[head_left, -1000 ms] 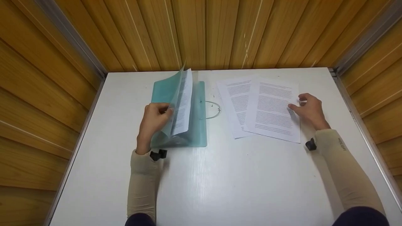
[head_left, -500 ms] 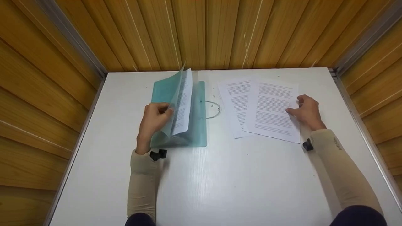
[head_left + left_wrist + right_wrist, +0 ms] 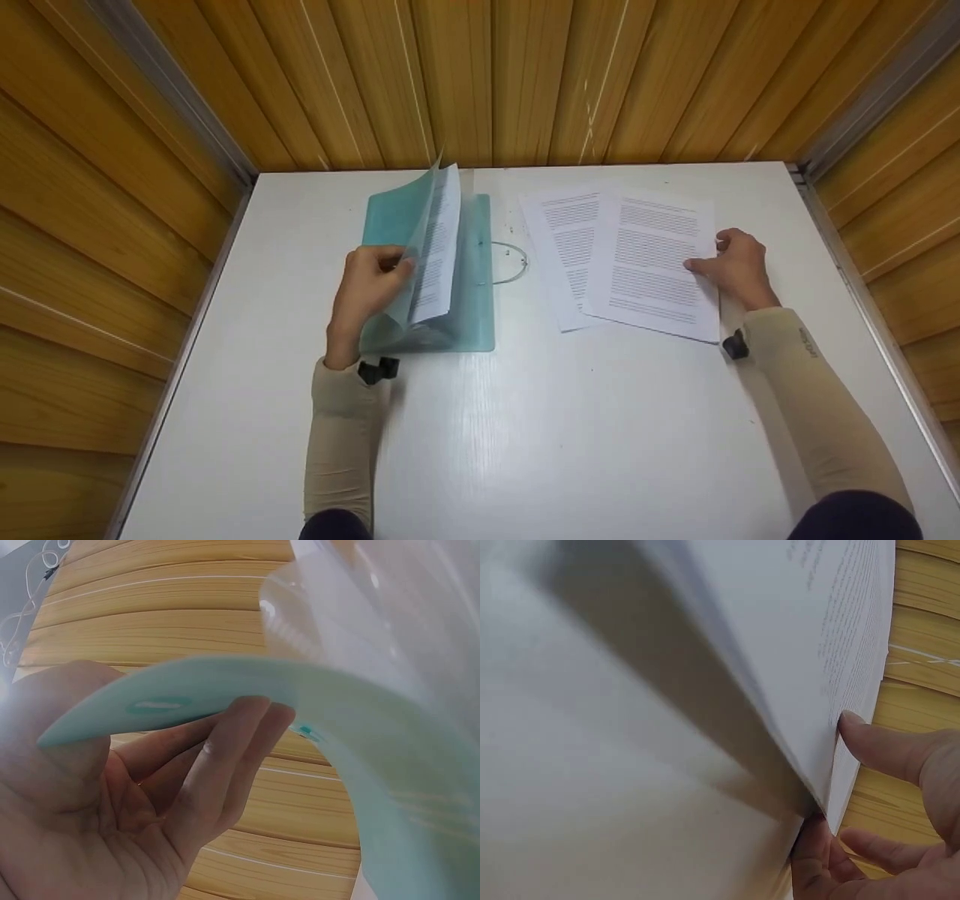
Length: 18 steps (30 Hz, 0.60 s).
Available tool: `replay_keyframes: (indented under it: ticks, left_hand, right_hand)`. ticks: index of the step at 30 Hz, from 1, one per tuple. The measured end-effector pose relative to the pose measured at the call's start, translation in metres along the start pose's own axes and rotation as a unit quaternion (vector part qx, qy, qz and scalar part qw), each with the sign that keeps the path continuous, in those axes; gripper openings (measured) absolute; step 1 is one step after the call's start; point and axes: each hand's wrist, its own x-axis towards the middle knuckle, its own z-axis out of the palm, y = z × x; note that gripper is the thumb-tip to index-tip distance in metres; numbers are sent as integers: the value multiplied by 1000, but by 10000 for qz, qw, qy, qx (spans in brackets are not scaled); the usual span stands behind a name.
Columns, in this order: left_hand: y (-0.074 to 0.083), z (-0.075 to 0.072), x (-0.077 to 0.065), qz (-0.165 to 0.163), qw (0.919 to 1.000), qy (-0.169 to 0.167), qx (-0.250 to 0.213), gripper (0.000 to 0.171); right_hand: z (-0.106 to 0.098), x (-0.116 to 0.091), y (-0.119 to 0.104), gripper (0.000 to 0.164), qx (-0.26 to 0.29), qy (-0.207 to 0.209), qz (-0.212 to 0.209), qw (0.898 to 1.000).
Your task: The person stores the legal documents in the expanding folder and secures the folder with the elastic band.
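A teal plastic folder (image 3: 474, 326) lies opened on the left, its translucent cover (image 3: 187, 686) standing up and bowed. My left hand (image 3: 366, 285) pinches that cover by its edge, thumb on one face and fingers on the other. Printed paper (image 3: 435, 262) stands inside, beside the cover. Toward the right, a printed sheet (image 3: 652, 262) overlaps another printed sheet (image 3: 564, 247). My right hand (image 3: 735, 270) pinches the upper sheet's right edge. The right wrist view shows the thumb (image 3: 881, 746) on the printed face, fingers underneath, and that edge raised off the table.
A thin loop-shaped fastener (image 3: 523, 262) sticks out from the folder's right side toward the sheets. Everything lies on a white table (image 3: 510, 435). Wood-panelled walls (image 3: 525, 82) enclose its back and sides.
My right hand has shifted slightly left and toward me, its thumb now on the sheet and its fingers beneath the edge. My left hand and the folder stay put.
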Motion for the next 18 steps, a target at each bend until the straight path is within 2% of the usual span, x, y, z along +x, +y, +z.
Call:
replay_keyframes:
  ticks: [9, 18]
  left_hand:
    - [-1, 0, 0, 3, 10000, 22, -27, 29]
    - [0, -1, -1, 4, 10000, 46, -38, 28]
  right_hand:
    - [0, -2, -4, 94, 5, 56, 136, 9999]
    - [2, -2, -5, 93, -98, 131, 251, 9996]
